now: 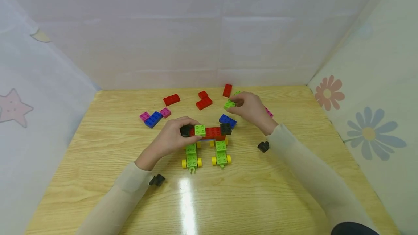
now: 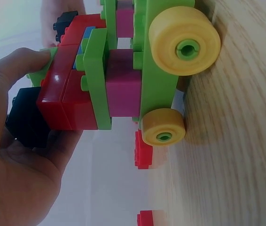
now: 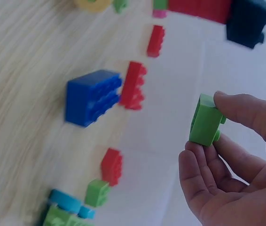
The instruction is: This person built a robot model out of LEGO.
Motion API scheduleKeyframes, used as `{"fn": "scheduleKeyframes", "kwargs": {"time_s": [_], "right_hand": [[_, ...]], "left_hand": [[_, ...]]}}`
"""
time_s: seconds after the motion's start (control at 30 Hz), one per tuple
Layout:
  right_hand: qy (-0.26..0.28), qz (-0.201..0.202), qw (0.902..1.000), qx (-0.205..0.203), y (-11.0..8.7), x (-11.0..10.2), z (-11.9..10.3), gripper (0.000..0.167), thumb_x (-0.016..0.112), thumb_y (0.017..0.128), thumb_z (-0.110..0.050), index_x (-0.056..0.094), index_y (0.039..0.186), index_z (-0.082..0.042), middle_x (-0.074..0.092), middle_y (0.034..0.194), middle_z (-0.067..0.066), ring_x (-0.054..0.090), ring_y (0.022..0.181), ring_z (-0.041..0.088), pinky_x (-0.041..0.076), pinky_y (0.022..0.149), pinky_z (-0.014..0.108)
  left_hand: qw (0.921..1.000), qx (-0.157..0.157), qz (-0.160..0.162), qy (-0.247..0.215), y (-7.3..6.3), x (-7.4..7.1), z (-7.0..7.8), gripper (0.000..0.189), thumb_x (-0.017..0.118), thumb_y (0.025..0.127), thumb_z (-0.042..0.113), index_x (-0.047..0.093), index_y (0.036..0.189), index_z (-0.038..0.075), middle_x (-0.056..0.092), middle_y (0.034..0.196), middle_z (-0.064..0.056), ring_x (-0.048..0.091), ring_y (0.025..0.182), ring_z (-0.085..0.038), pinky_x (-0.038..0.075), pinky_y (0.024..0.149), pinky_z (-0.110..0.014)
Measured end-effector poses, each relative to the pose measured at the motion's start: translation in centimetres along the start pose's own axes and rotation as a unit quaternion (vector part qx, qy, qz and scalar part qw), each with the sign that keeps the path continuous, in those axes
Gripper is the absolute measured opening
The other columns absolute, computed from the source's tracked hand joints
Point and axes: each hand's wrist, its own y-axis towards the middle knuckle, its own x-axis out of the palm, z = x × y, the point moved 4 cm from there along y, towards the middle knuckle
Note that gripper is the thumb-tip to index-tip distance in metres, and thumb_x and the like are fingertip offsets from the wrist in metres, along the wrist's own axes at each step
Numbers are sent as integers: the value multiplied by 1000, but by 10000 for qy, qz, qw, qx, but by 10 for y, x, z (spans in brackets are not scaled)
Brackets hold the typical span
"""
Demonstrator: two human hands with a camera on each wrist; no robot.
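Observation:
My left hand (image 1: 174, 133) grips the left end of a toy-brick vehicle, around the black brick (image 2: 28, 115) at its corner. The vehicle has a red brick deck (image 1: 213, 132) over two green wheeled bases (image 1: 221, 158) with yellow wheels (image 2: 184, 40). Purple bricks (image 2: 123, 82) show between its green layers. On top, a square green brick (image 1: 200, 130) sits beside the left thumb, and another black brick (image 1: 226, 129) stands at the right end. Raised above the table, my right hand (image 1: 251, 110) pinches a small green brick (image 3: 206, 120) between thumb and fingers.
Beyond the vehicle lie several red bricks (image 1: 171, 99), blue bricks (image 1: 227, 120) and pink bricks (image 1: 165, 112). Black pieces rest near each forearm, one at left (image 1: 157, 180) and one at right (image 1: 263, 147). A white sheet wall (image 1: 202, 46) borders the table's far edge.

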Motion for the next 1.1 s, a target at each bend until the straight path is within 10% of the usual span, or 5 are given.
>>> {"fn": "scheduleKeyframes", "kwargs": {"time_s": [0.4, 1.1], "right_hand": [[41, -464, 9975, -529, -29, 6, -42, 47, 86, 101, -28, 75, 145, -15, 74, 144, 6, 71, 129, 32, 60, 112, 54], [32, -1153, 9891, -918, -43, 37, -52, 40, 87, 99, -20, 78, 138, -16, 78, 134, 2, 76, 121, 26, 63, 108, 49]], "left_hand": [[10000, 55, 30, -23, 0, 0, -2, 37, 89, 98, 32, 80, 131, 20, 79, 132, -1, 70, 104, -19, 61, 89, -38], [9999, 116, 55, -89, 1, 0, 0, 34, 91, 97, 28, 80, 128, 19, 80, 124, -1, 69, 99, -18, 61, 86, -35]]}}
